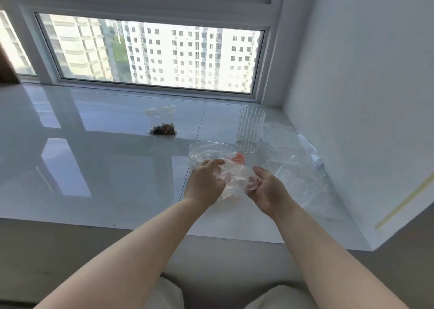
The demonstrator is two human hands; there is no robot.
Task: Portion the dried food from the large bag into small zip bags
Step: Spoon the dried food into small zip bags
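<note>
Left fingers point(215, 165): curled over the near-left part of a crumpled clear bag point(231, 179); tips press into the plastic, thumb side hidden under the film.
Left hand point(204, 182): back of hand up, gripping the bag from the left; forearm bare.
Right fingers point(254, 183): bent inward, tips pinching the bag's right edge; palm turned up and toward the left hand.
Right hand point(267, 189): holds the bag from the right, just opposite the left hand, plastic bunched between the two.
Bag: transparent, wrinkled, raised a little above the sill point(94, 156) between the hands; a thin red line shows along its near edge. Whether its mouth is open, cannot tell.
Big bag point(206, 151): clear, puffed up, directly behind the hands; an orange-red patch point(239, 158) shows at its right side. Contents not readable.
Glass point(250, 130): ribbed, clear, upright, just behind and right of the big bag.
Loose plastic point(291, 153): clear sheets or bags lying flat, right of the glass, reaching toward the wall point(364, 97).
Filled bag point(163, 123): small zip bag standing on the sill, well apart to the far left, dark dried bits point(164, 129) in its bottom.
Sill: white, glossy, reflecting the window point(150, 53).
</note>
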